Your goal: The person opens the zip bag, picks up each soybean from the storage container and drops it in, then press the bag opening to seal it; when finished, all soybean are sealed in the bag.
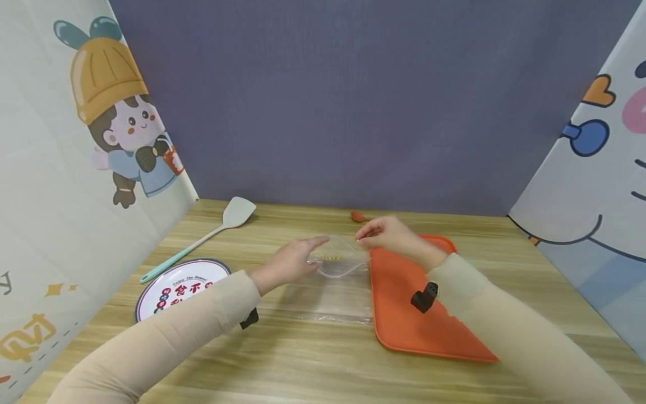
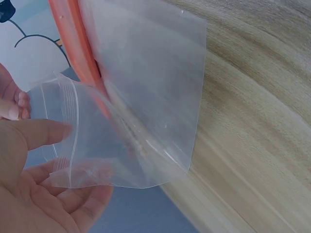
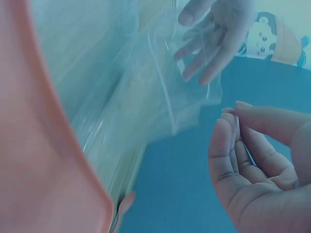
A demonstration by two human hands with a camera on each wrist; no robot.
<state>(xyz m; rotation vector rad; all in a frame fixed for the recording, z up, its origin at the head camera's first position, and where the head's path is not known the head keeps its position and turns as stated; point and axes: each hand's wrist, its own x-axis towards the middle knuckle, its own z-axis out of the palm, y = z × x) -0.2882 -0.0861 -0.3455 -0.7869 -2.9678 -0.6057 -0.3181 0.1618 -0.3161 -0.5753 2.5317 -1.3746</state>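
Note:
A clear zip bag (image 1: 330, 300) lies over the table with its mouth raised and gaping. Several tiny yellow pieces (image 1: 329, 258) show at the bag; their kind is too small to tell. My left hand (image 1: 291, 261) holds the bag's mouth from the left. In the left wrist view its thumb (image 2: 46, 132) is at the zip strip and the other fingers are behind the plastic. My right hand (image 1: 391, 238), slightly blurred, is just right of the mouth, apart from it. Its thumb and fingertips (image 3: 223, 133) are curled together, and I see nothing between them.
An orange tray (image 1: 409, 314) lies right of the bag, under my right forearm. Behind it is a small reddish spoon (image 1: 358, 216). To the left are a printed plate (image 1: 189, 273), partly behind my left sleeve, and a white spatula (image 1: 239, 212) with a mint handle.

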